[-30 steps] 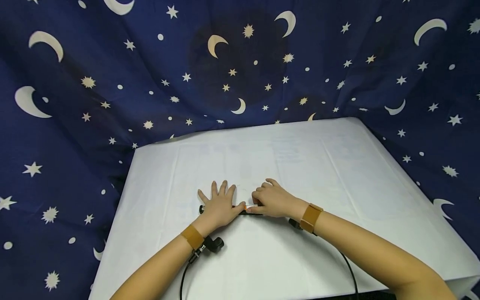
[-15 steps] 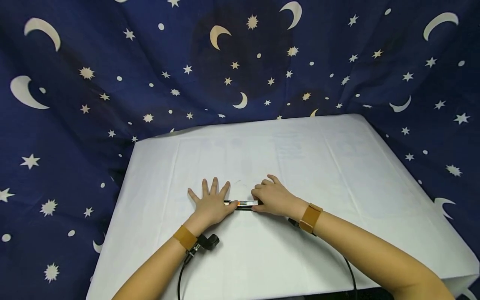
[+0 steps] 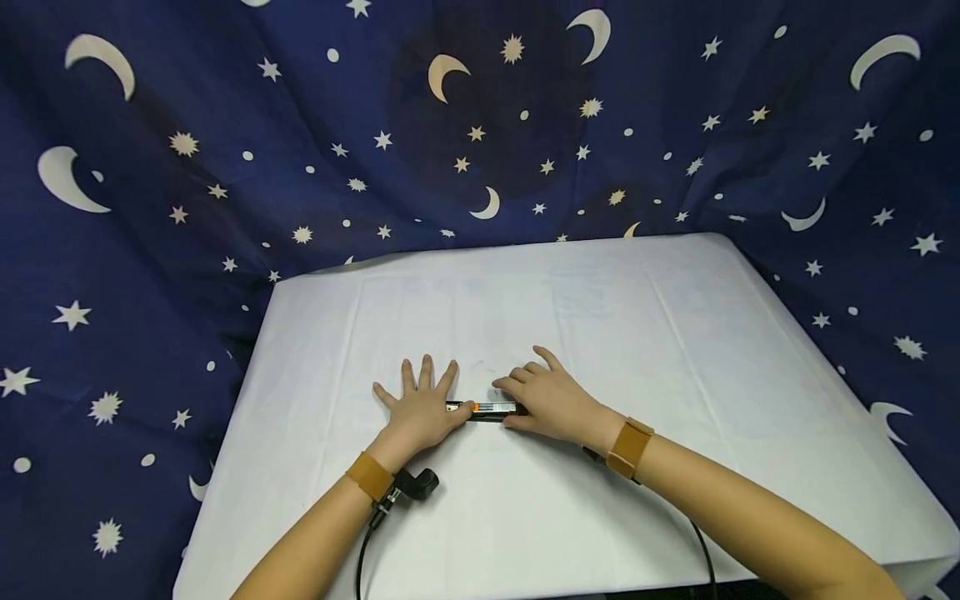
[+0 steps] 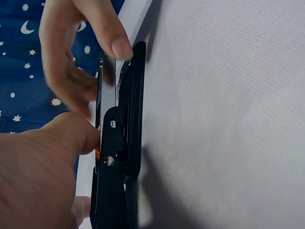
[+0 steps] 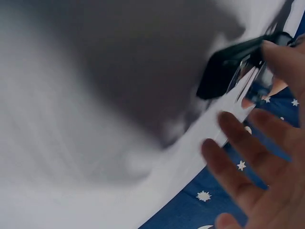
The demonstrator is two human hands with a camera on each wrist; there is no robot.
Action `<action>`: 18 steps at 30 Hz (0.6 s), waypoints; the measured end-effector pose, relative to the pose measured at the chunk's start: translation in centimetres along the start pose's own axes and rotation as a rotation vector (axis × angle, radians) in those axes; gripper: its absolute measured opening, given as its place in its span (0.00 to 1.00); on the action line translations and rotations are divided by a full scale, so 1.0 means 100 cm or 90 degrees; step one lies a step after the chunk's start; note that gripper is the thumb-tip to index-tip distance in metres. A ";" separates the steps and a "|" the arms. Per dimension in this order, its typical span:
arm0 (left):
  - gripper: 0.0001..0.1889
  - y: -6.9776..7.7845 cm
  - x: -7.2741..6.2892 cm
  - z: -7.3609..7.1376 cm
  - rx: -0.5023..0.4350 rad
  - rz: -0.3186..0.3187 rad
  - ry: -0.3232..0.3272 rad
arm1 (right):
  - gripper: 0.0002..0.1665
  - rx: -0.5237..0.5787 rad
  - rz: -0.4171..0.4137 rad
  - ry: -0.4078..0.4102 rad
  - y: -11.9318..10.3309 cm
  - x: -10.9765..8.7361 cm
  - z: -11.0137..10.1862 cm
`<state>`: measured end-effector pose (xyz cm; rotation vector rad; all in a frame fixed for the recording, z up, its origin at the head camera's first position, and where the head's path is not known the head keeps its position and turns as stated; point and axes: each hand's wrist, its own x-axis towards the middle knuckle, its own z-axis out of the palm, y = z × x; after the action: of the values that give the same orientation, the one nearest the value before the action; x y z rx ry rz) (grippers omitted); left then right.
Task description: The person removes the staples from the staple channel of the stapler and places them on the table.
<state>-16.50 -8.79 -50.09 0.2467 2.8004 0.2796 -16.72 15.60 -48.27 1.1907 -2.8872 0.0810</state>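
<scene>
A black stapler (image 3: 491, 408) with its top opened lies sideways near the middle of the white table. Its silver magazine (image 4: 109, 86) and an orange piece (image 4: 97, 150) show above the dark base (image 4: 137, 109). My left hand (image 3: 420, 417) covers the stapler's left part with spread fingers, and its thumb presses on the magazine by the orange piece. At the right end is my right hand (image 3: 553, 400). Its thumb (image 5: 281, 59) is right at the stapler, while the other fingers (image 5: 238, 138) are lifted and apart. The stapler's left end is hidden under my left hand.
White cloth covers the table (image 3: 480, 517), and a dark blue curtain (image 3: 337, 100) with moons and stars hangs behind and beside it. A camera (image 3: 417, 483) on my left wrist trails a black cable (image 3: 365, 550); another cable (image 3: 703, 550) runs below my right arm.
My left hand has shifted left, uncovering more of the stapler's middle. My right hand's fingers have loosened from the right end, with the index finger now stretched out. The head view has moved slightly.
</scene>
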 end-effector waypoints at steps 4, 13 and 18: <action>0.46 -0.004 -0.001 0.004 -0.001 0.001 0.007 | 0.32 0.009 -0.069 0.036 -0.004 -0.005 0.006; 0.46 -0.007 0.002 0.005 -0.003 0.008 0.025 | 0.15 0.022 -0.153 0.065 0.007 0.005 0.014; 0.46 -0.007 0.002 0.004 -0.009 0.011 0.032 | 0.10 0.028 -0.156 0.055 0.009 0.017 0.017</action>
<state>-16.68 -9.36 -50.68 0.2632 2.8458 0.3139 -18.54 14.96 -49.97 1.4984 -2.6551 0.1876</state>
